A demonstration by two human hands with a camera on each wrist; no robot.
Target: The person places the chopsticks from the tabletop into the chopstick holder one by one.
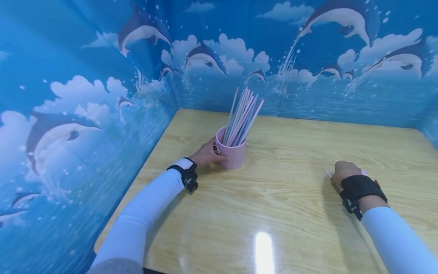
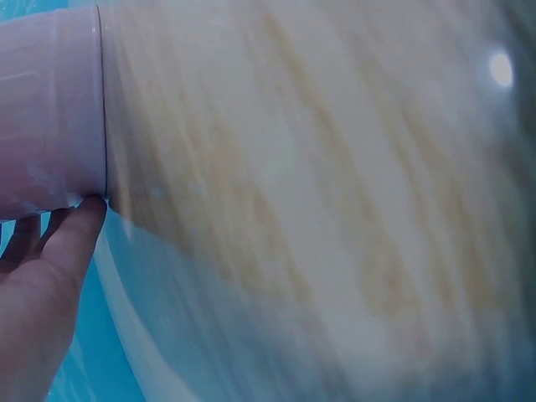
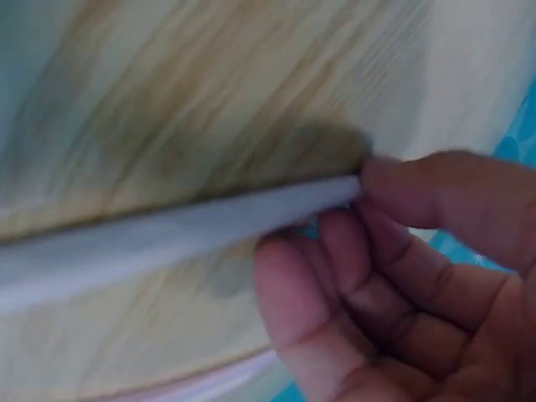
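On the left half of the table stands a small pink bucket (image 1: pixel 234 155), upright, with a bunch of long thin pastel sticks (image 1: pixel 241 118) leaning out of it. My left hand (image 1: pixel 207 154) grips the bucket's left side, thumb across the front; in the left wrist view the thumb (image 2: pixel 77 239) touches near the bucket's base edge. Farther right, my right hand (image 1: pixel 346 173) is low over the table. The right wrist view shows its thumb and fingers pinching the end of a pale stick (image 3: pixel 184 230). Part of a pink stick (image 3: pixel 209 377) appears below that hand.
The wood-grain table (image 1: pixel 280 182) fills the lower view. Behind and to the left hang blue dolphin-print sheets (image 1: pixel 219 83) along the table's edges. A bright light reflection lies near the front. Both wrists wear black camera straps.
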